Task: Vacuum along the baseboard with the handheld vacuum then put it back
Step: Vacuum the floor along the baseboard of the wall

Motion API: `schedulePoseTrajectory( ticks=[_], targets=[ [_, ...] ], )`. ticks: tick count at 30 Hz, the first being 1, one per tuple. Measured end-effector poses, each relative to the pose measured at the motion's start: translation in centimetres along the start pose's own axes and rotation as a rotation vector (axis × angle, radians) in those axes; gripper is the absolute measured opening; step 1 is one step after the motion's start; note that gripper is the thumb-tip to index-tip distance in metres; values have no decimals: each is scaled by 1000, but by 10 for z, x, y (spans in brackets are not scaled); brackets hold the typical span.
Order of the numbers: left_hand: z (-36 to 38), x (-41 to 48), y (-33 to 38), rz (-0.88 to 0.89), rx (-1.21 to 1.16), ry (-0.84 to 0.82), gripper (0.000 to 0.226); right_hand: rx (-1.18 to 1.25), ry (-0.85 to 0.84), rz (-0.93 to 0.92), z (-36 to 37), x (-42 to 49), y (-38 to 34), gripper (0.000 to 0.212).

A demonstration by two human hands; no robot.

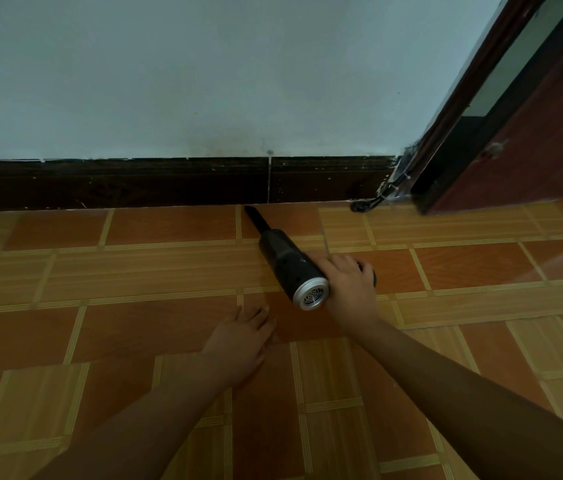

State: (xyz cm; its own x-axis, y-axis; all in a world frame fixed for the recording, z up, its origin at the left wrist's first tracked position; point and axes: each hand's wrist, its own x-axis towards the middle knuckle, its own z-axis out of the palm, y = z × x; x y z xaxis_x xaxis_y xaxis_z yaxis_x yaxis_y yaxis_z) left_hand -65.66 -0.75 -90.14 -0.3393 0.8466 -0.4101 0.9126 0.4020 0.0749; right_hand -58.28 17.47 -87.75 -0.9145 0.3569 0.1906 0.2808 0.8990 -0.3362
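A black handheld vacuum [285, 259] with a silver vented rear cap lies low over the tiled floor, its narrow nozzle pointing up-left, the tip at the foot of the dark brown baseboard [117, 185]. My right hand [351, 284] grips the vacuum's handle on its right side, fingers curled round it. My left hand [242, 341] rests flat on the floor tiles below the vacuum, fingers straight and spread.
A pale wall rises above the baseboard. At the right a dark red door [532, 150] stands in its frame, with a black doorstop [363, 204] on the floor at the corner. Orange and tan patterned tiles [134, 271] cover the floor.
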Motion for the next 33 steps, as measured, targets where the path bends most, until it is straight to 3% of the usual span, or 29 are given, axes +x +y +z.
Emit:
schedulePoseTrajectory(
  ticks=[10,33],
  targets=[
    [0,-1,2,-4,4,-9,53,-47,12,90,-11,-16,30,58],
    [-5,-2,5,-25,23,9,52,-116,87,260,-39,-49,81,56]
  ],
)
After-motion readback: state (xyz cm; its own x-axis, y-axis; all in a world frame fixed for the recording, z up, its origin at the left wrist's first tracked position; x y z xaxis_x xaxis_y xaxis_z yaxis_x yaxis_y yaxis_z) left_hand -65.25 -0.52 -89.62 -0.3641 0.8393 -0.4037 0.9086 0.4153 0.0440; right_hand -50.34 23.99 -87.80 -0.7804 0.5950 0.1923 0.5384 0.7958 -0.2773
